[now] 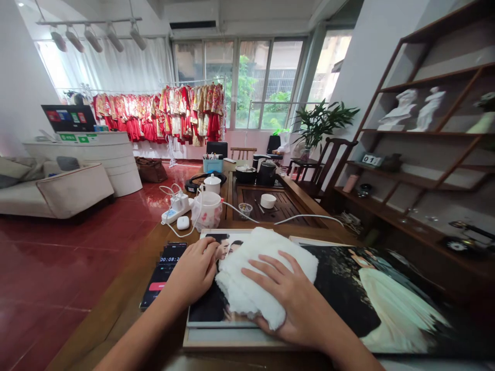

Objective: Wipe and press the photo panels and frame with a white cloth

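While the right hand [297, 304] presses it, the white cloth [263, 273] looks fluffy and folded.

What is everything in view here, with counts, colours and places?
table: one, brown wood, centre foreground
photo album: one, open, dark pages with wedding pictures, near end of the table
cloth: one, white, fluffy, on the album
phone: one, black, timer on screen, left of the album
mug: one, white with red pattern, behind the album
power strip: one, white, left of the mug
tea tray: one, dark wood, mid-table
kettle: one, black, far end of the tray
garments: many, red and gold, hanging in the background
sofa: one, beige, left
statuettes: two, white, upper right
left hand: on the album's left page
right hand: flat on the cloth
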Tool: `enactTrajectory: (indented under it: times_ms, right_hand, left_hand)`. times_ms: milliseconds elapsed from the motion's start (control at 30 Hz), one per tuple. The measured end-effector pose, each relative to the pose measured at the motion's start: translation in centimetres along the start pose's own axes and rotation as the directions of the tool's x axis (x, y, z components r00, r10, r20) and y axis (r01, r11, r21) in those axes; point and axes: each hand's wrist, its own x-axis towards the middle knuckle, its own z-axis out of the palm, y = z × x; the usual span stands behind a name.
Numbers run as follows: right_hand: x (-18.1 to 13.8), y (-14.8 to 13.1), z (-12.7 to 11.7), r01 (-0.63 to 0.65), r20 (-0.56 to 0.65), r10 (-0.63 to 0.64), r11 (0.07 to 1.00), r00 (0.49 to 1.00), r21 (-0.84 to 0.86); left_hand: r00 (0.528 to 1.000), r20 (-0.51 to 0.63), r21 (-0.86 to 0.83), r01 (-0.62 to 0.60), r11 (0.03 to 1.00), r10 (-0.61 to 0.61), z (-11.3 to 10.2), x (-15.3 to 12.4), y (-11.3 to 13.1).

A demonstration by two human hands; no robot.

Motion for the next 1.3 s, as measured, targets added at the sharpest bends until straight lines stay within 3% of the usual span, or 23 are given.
enactTrajectory:
  times_ms: [133, 400, 533, 733, 1000, 1300]
  right_hand:
    - [-0.1, 0.4, -0.1, -0.019, -0.037, 0.018, 1.0, 0.999, -0.025]
    - [-0.4, 3.1, -0.2, -0.164, -0.122, 0.148, 0.977, 0.981, -0.138]
    - [-0.2, 2.1, 0.0, -0.08, -0.12, 0.067, 0.991, 0.99, -0.106]
    - [-0.1, 0.1, -0.4, 0.135, -0.015, -0.135, 0.991, 0.991, 0.013]
    - [-0.7, 2.6, -0.7, -0.044, -0.065, 0.039, 0.996, 0.997, -0.079]
    - [0.0, 1.1, -0.6, 0.044, 0.013, -0.043, 0.998, 0.999, -0.05]
  left_hand:
    - [0.998, 0.065, -0.018, -0.013, 1.0, 0.014, 0.8, -0.4, -0.1]
    - [0.994, 0.099, -0.058, -0.037, 0.998, 0.043, 0.4, -0.4, -0.4]
    - [0.995, 0.092, -0.06, -0.038, 0.997, 0.044, 0.7, -0.4, -0.5]
    - [0.996, 0.087, -0.049, -0.031, 0.998, 0.035, 0.9, -0.4, -0.6]
    - [0.994, 0.106, -0.059, -0.034, 0.998, 0.04, 0.7, -0.3, -0.6]
    - [0.993, 0.114, -0.039, -0.032, 0.999, 0.036, 0.8, -0.4, -0.6]
